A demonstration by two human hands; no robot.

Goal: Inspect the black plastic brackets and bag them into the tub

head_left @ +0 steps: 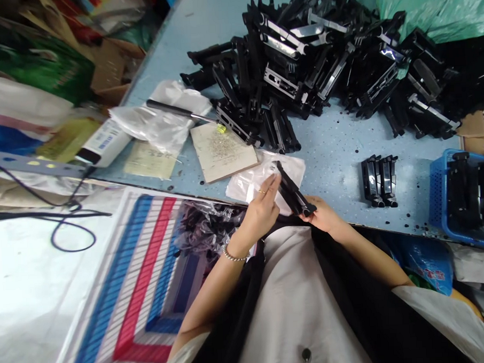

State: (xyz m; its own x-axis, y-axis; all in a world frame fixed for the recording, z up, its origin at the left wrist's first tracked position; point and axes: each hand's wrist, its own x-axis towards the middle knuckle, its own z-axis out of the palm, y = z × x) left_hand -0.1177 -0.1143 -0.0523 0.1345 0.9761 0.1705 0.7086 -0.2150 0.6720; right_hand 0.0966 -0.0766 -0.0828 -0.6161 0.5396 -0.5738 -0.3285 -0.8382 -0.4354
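A long, narrow black plastic part (292, 191) is tilted over the front edge of the blue table. My right hand (321, 215) grips its lower end, fingers partly hidden behind it. Close to its upper end is my left hand (263, 204), wearing a ring and a beaded bracelet, with fingers pressed together beside the part; whatever lies in the fingertips is too small to make out. Under the part lies a thin clear plastic bag (242, 186). Two similar black parts (380, 181) stand side by side to the right.
A large heap of black parts (277, 73) covers the back of the table (324, 140). Left of my hands are a wooden board (225, 155) and a screwdriver (170, 108) on crumpled plastic. A blue basket (437, 194) holds parts at right. A striped crate (127, 304) stands below.
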